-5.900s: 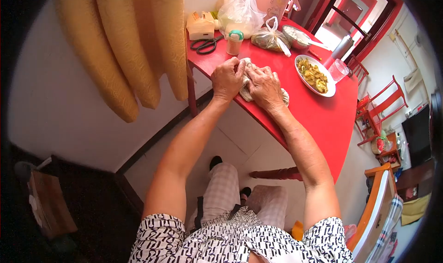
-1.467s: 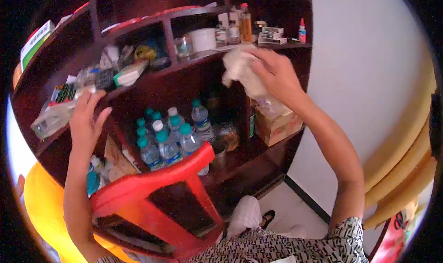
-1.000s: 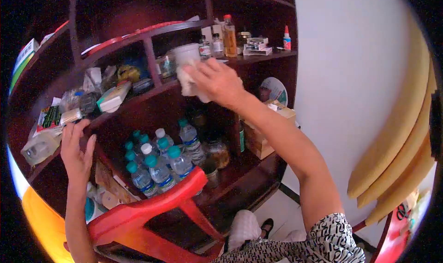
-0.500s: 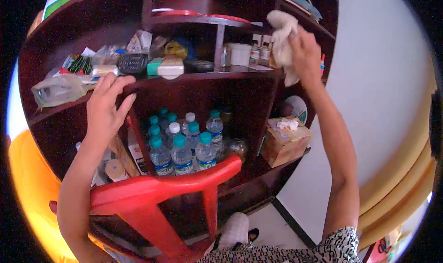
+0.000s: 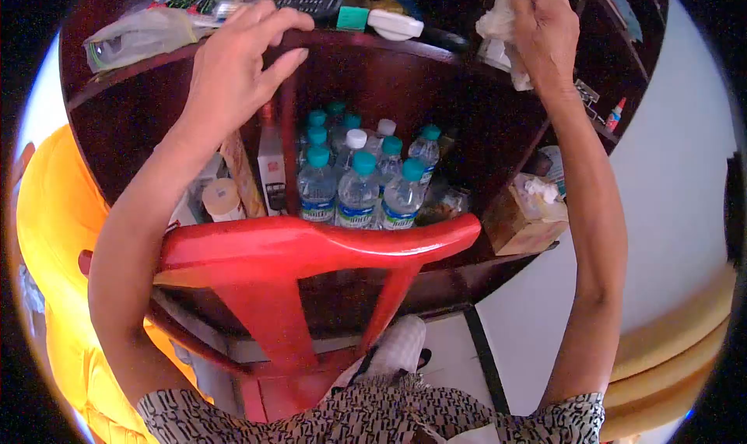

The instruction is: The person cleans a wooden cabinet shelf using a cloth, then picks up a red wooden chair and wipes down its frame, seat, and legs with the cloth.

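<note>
A pale cloth (image 5: 502, 28) hangs from my right hand (image 5: 545, 35), whose fingers are closed on it high on the right of the dark shelf unit. My left hand (image 5: 241, 63) has its fingers apart at the edge of the upper shelf (image 5: 156, 64). Near its fingertips are a black remote (image 5: 311, 2) and a green and white box (image 5: 352, 17). A bag with something inside (image 5: 136, 38) rests to the left of that hand.
A red chair back (image 5: 319, 245) stands between me and the shelves. Behind it are several water bottles (image 5: 358, 191). A cardboard box (image 5: 521, 218) is on the lower right shelf. Yellow fabric (image 5: 58, 273) hangs at the left, and a small red-capped bottle (image 5: 615, 115) stands at the right.
The view has shifted from the red table to the shelves and then tilted downward. My right hand with the cloth moved left across the shelf, then back right. My left hand stays near the shelf edge.
</note>
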Motion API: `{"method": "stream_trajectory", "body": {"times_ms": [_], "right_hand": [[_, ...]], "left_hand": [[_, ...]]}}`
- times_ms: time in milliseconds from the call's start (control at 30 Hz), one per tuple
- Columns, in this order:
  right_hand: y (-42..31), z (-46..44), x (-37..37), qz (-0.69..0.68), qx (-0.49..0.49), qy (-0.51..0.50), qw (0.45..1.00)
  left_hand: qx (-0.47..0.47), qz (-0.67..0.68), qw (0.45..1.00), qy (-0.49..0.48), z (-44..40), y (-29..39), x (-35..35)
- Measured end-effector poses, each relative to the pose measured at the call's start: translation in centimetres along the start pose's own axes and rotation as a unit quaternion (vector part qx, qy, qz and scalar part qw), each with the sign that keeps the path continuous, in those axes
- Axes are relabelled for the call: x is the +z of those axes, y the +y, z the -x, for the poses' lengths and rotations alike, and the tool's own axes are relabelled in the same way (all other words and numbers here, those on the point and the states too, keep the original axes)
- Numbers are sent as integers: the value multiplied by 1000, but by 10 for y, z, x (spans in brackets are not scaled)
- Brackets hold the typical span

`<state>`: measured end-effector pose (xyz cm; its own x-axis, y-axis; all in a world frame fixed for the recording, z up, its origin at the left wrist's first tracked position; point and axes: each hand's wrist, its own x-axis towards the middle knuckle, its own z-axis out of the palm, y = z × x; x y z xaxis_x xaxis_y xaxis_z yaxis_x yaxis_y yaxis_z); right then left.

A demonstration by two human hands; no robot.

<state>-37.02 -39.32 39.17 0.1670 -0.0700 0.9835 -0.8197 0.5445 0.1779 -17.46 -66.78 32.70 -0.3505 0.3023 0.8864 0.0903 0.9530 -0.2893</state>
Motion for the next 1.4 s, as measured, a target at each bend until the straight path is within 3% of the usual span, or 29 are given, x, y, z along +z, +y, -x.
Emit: {"method": "stream_trajectory", "body": {"times_ms": [33, 167, 367, 467, 567, 667, 833, 967, 1100, 1233, 1267, 1400], "right_hand": [[0, 0, 3, -19, -58, 25, 998], [11, 14, -2, -19, -81, 15, 996], [61, 54, -19, 156, -173, -57, 971], [93, 78, -24, 65, -158, -66, 983], [97, 99, -33, 77, -82, -91, 989], [106, 126, -31, 37, -76, -69, 994], [109, 163, -19, 17, 32, -17, 999], [103, 171, -19, 19, 31, -4, 999], [98, 199, -17, -8, 82, 18, 996], [98, 250, -10, -2, 87, -19, 996], [91, 255, -19, -39, 86, -81, 992], [81, 280, -25, -139, 166, -95, 972]], "left_hand": [[-3, 6, 1000, -5, 0, -1, -1], [-3, 25, 999, -20, 1, -2, -5], [-8, 47, 999, -12, 1, 0, -2], [-7, 59, 998, -21, 3, -1, -1], [22, 45, 999, -15, 3, -8, 1], [10, 55, 998, -15, 3, -5, 1], [-47, 131, 990, -29, 7, -10, 7], [3, 106, 994, -13, 4, -8, 7], [-32, 95, 994, -45, 7, -31, 11], [46, -21, 996, -75, 15, -50, 22], [55, -35, 995, -74, 18, -55, 24], [1, -23, 996, -90, 20, -69, 29]]}}
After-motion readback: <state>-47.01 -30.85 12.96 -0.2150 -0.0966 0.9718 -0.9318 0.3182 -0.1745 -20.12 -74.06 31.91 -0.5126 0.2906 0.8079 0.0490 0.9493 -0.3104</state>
